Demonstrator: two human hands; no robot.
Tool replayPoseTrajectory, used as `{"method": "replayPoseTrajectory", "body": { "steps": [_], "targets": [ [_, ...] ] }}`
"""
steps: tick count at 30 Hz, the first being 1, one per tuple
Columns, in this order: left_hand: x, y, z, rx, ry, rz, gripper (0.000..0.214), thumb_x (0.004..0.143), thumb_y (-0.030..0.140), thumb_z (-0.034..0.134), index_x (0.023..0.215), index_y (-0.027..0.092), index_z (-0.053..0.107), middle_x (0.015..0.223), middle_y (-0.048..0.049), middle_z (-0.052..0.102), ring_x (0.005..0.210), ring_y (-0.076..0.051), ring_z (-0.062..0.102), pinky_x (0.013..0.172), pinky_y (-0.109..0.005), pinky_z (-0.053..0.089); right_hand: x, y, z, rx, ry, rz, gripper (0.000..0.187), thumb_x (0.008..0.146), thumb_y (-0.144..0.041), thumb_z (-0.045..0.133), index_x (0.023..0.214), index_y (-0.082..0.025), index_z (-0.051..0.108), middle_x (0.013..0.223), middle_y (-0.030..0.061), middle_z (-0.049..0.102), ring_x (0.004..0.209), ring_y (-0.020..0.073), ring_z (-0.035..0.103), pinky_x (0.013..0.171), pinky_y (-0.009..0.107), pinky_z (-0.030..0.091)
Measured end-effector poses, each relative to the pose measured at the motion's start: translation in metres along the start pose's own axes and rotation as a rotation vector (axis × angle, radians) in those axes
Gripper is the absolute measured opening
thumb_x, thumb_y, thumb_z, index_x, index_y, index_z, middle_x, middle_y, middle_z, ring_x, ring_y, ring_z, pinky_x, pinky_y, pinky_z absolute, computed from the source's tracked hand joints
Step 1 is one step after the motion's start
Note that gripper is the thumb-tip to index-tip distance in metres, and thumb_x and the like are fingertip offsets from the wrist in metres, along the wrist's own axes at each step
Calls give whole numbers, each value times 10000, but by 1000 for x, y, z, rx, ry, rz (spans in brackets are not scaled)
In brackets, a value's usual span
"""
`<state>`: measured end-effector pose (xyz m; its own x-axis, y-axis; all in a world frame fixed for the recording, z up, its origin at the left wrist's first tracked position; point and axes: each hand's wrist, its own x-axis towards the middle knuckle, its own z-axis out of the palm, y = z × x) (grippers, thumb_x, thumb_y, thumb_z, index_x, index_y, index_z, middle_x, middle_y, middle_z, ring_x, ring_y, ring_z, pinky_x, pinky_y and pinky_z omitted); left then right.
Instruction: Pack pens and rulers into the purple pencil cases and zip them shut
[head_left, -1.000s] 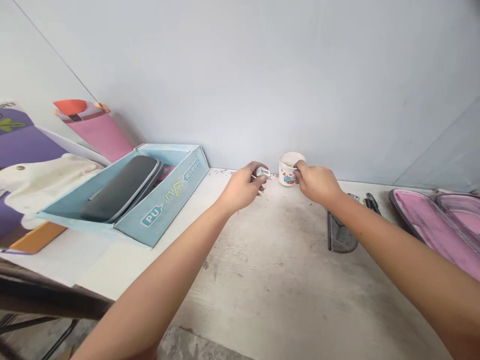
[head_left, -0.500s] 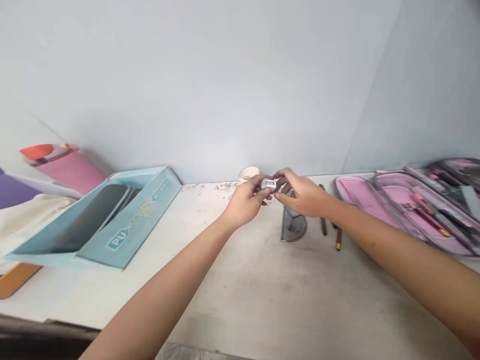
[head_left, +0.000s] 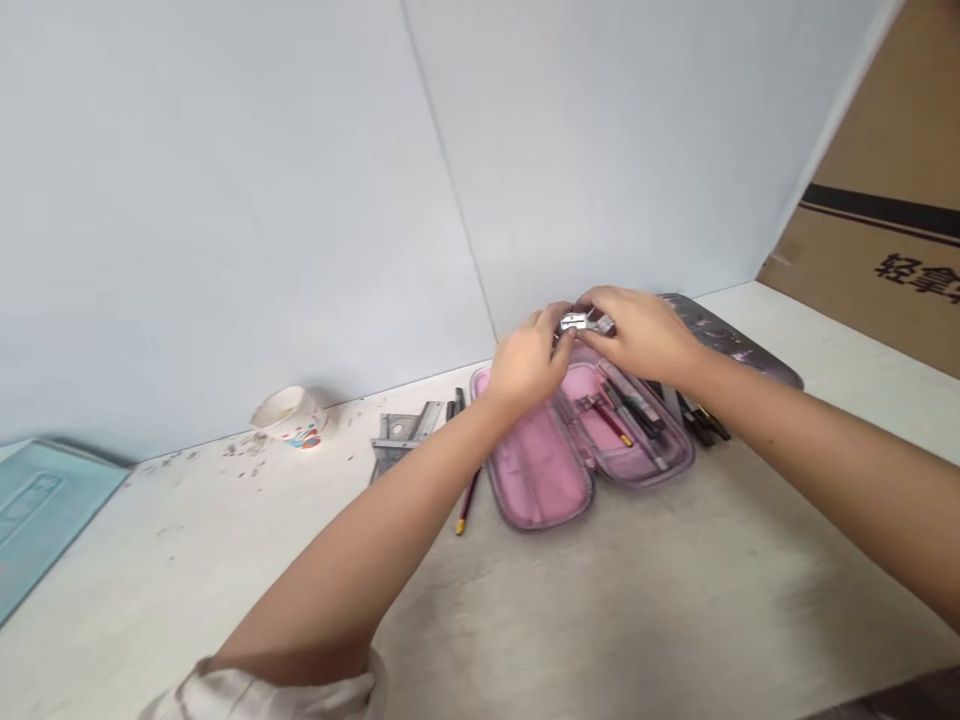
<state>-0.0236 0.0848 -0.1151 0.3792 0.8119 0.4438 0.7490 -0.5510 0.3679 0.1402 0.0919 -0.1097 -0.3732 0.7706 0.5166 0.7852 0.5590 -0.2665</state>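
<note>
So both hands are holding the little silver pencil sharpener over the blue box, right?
The place is wrong. The head view shows the left hand and right hand holding the little silver pencil sharpener over the open pink pencil case.

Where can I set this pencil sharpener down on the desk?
Most room: the desk in front of the pink pencil case. Also between the blue box and the white mug, past some shavings. Crowded: around the case, with pens, a grey ruler, your left hand and right hand.
</note>
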Motion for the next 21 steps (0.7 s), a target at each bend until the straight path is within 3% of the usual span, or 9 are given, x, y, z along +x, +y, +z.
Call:
{"method": "replayPoseTrajectory", "body": {
  "steps": [3, 6, 9, 12, 16, 21],
  "targets": [
    [20, 0, 25, 244, -67, 17, 353, 880, 283, 366, 1199, 166, 460, 1067, -108, 578, 953, -223, 558, 813, -345, 433, 1, 27, 13, -203, 4, -43, 272, 800, -265, 491, 1023, -134, 574, 1052, 126, 589, 1016, 271, 465, 770, 355, 380],
    [27, -11, 43, 395, -120, 10, 339, 868, 278, 381, 1167, 154, 484, 1031, -113, 566, 946, -229, 545, 812, -348, 428, 2, 37, 34, -268, -20, -84, 282, 818, -232, 457, 1038, -111, 586, 1111, 149, 554, 1062, 278, 400, 806, 376, 350],
    [28, -27, 55, 436, -184, 17, 322, 838, 295, 435, 1098, 143, 549, 1077, -124, 545, 1013, -238, 506, 864, -358, 409, 4, 38, 51, -294, -91, -105, 276, 825, -183, 428, 1007, -112, 623, 1124, 154, 551, 1099, 284, 363, 836, 413, 325],
    [30, -37, 55, 384, -303, 17, 334, 815, 323, 468, 1073, 154, 599, 1116, -122, 546, 1092, -242, 465, 930, -378, 375, 9, 35, 55, -333, -207, -85, 240, 800, -168, 467, 928, -133, 667, 1111, 140, 569, 1114, 285, 358, 895, 476, 278],
    [38, -33, 20, 313, -295, 50, 340, 819, 291, 450, 1095, 170, 608, 1093, -97, 593, 1105, -224, 471, 990, -389, 318, 23, 18, 34, -355, -251, -52, 223, 785, -225, 513, 926, -164, 674, 1070, 115, 597, 1062, 286, 405, 925, 553, 218],
    [18, -13, -54, 298, -142, 37, 313, 827, 240, 408, 1025, 132, 626, 981, -83, 640, 999, -211, 530, 945, -380, 352, 31, -41, -3, -253, -51, -91, 306, 839, -324, 437, 983, -162, 653, 1035, 124, 589, 1027, 283, 413, 880, 486, 289]
  ]
}}
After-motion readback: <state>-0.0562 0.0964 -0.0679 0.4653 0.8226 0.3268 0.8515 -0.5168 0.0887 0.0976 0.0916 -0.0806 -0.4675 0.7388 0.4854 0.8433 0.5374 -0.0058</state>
